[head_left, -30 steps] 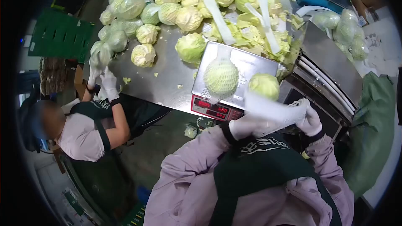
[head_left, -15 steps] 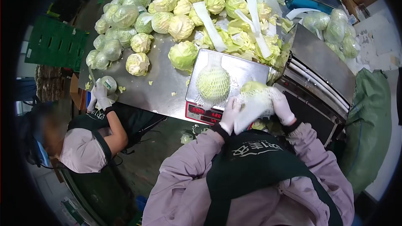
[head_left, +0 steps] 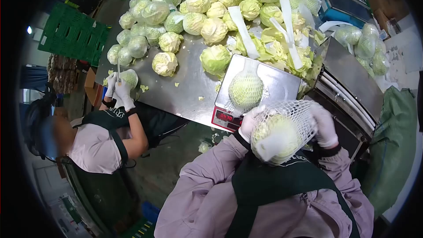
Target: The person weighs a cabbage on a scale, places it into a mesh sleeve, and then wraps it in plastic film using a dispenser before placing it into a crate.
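A cabbage in white foam netting (head_left: 275, 139) is between my gloved hands, in front of my chest. My left hand (head_left: 252, 122) holds the cabbage's left side, its fingers partly under the net. On the other side my right hand (head_left: 324, 125) grips the stretched netting at the upper right; its fingers are partly blurred. Just beyond, another netted cabbage (head_left: 246, 90) lies on the silver scale (head_left: 282, 83), whose red display is lit. A bare cabbage (head_left: 215, 60) touches the metal table left of the scale.
Many cabbages and loose leaves (head_left: 275, 46) cover the metal table (head_left: 185, 92). A co-worker's gloved hands (head_left: 120, 91) hold a cabbage at the left. A wrapping machine (head_left: 352, 83) stands right of the scale, beside a green sack (head_left: 390, 150).
The held cabbage has come closer to my chest, and its netting is now spread wide over it. The view has shifted, and the scale display reads differently.
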{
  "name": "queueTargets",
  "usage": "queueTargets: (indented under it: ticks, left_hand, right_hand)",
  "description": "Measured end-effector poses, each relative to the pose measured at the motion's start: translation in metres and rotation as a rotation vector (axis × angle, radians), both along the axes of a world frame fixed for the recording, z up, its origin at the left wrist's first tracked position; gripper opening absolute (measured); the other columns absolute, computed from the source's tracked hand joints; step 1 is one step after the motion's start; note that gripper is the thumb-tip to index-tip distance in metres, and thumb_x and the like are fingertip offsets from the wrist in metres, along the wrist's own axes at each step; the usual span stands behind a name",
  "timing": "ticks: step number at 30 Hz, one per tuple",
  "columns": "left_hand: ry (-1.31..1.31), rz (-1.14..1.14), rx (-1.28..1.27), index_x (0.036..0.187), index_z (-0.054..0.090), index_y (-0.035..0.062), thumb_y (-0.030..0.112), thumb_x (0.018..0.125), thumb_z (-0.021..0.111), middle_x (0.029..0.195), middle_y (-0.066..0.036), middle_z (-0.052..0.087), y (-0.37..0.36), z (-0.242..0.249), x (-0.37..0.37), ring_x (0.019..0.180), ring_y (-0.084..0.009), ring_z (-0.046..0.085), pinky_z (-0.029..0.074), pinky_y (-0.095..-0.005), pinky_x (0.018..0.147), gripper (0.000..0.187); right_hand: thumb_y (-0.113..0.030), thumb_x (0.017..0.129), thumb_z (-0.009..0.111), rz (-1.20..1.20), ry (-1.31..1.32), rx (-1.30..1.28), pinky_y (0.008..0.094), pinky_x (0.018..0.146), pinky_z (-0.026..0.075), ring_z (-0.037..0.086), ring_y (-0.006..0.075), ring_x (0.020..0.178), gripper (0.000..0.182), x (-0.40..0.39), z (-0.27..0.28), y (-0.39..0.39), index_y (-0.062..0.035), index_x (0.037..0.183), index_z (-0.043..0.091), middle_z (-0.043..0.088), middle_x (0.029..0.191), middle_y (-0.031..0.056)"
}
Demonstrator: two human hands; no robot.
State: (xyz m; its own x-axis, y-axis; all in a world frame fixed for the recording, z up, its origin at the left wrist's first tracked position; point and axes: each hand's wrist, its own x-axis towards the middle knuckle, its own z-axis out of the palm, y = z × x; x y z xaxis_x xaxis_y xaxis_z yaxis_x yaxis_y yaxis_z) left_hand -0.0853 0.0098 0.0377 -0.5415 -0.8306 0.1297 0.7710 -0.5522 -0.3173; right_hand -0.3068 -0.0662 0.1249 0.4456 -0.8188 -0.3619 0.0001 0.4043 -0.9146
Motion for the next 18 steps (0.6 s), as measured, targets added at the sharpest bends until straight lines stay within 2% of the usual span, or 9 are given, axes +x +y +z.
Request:
queueTargets:
  ticks: [1,3,4,5,7,8,10,15,18]
  left_hand:
    - [0.006,-0.006,-0.012,0.124,0.05,-0.0072,0.029,0.095,0.042,0.119,-0.021,0.059,-0.003,0.007,0.001,0.114,-0.0324,0.055,0.04,-0.0453,0.102,0.047]
    - [-0.424,0.134,-0.018,0.113,0.058,-0.0079,0.024,0.092,0.046,0.113,-0.021,0.062,-0.009,0.029,0.004,0.108,-0.0321,0.058,0.042,-0.0446,0.099,0.041]
    - [-0.626,0.33,-0.268,0.101,0.064,-0.0076,0.023,0.088,0.05,0.111,-0.02,0.063,-0.011,0.031,0.004,0.104,-0.0313,0.06,0.043,-0.0427,0.096,0.036]
    - [-0.637,0.336,-0.269,0.101,0.064,-0.0076,0.023,0.088,0.05,0.111,-0.02,0.063,-0.016,0.043,0.006,0.104,-0.0313,0.06,0.043,-0.0427,0.096,0.036]
    - [-0.846,0.45,-0.623,0.091,0.067,-0.0068,0.018,0.084,0.053,0.107,-0.018,0.065,-0.024,0.076,0.012,0.102,-0.0284,0.061,0.044,-0.0395,0.094,0.029]
    - [-0.959,0.362,-0.501,0.086,0.067,-0.0064,0.016,0.08,0.057,0.097,-0.019,0.067,-0.02,0.096,0.012,0.099,-0.0309,0.061,0.043,-0.0387,0.092,0.026]
    - [-1.091,0.367,-0.669,0.089,0.068,-0.0047,0.011,0.082,0.059,0.097,-0.015,0.067,-0.03,0.119,0.019,0.096,-0.0257,0.061,0.044,-0.0352,0.091,0.02]
    - [-1.453,0.256,-0.599,0.103,0.065,-0.0034,0.009,0.089,0.059,0.099,-0.006,0.067,-0.033,0.128,0.05,0.092,-0.0106,0.058,0.045,-0.0253,0.083,0.019]
    - [-1.622,0.434,-0.077,0.102,0.066,-0.0004,0.009,0.091,0.058,0.092,-0.003,0.066,-0.027,0.112,0.084,0.089,-0.0111,0.06,0.046,-0.0255,0.084,0.017]
  right_hand:
    - [-0.015,0.096,0.049,-0.082,-0.131,0.248,0.0263,0.082,0.048,0.061,0.0117,0.09,0.028,-0.002,-0.027,0.008,0.0059,0.112,0.059,0.065,0.104,0.0083]
    - [-0.017,0.096,0.05,0.005,-0.033,0.125,0.0252,0.082,0.048,0.06,0.0109,0.093,0.028,0.0,-0.065,0.02,0.0036,0.114,0.058,0.064,0.105,0.0065]
    - [-0.019,0.097,0.051,-0.004,-0.067,0.3,0.0257,0.087,0.047,0.059,0.0116,0.095,0.03,-0.006,-0.08,0.03,0.0022,0.117,0.057,0.064,0.107,0.0061]
    - [-0.03,0.099,0.048,0.101,-0.119,0.238,0.0308,0.097,0.043,0.056,0.0168,0.109,0.043,0.009,-0.065,0.034,0.0,0.13,0.049,0.059,0.122,0.0102]
    - [-0.045,0.097,0.043,0.022,-0.533,0.793,0.0388,0.106,0.036,0.048,0.0246,0.123,0.06,0.026,-0.013,0.042,-0.0011,0.139,0.039,0.049,0.135,0.0145]
    - [-0.045,0.097,0.043,0.037,-0.536,0.795,0.0388,0.106,0.036,0.048,0.0246,0.123,0.06,0.028,-0.018,0.045,-0.0011,0.139,0.039,0.049,0.135,0.0145]
    - [-0.056,0.094,0.04,0.145,-1.091,0.71,0.0448,0.109,0.032,0.04,0.0302,0.13,0.072,0.023,-0.03,0.053,-0.0029,0.143,0.031,0.042,0.142,0.0162]
    - [-0.049,0.094,0.042,0.061,-0.698,0.444,0.0472,0.108,0.034,0.045,0.0326,0.126,0.066,0.022,-0.031,0.051,-0.0042,0.141,0.034,0.044,0.139,0.017]
    - [-0.045,0.091,0.049,-0.27,-0.272,0.402,0.0461,0.106,0.037,0.049,0.0322,0.121,0.062,0.034,0.016,0.067,-0.0055,0.138,0.039,0.048,0.134,0.0171]
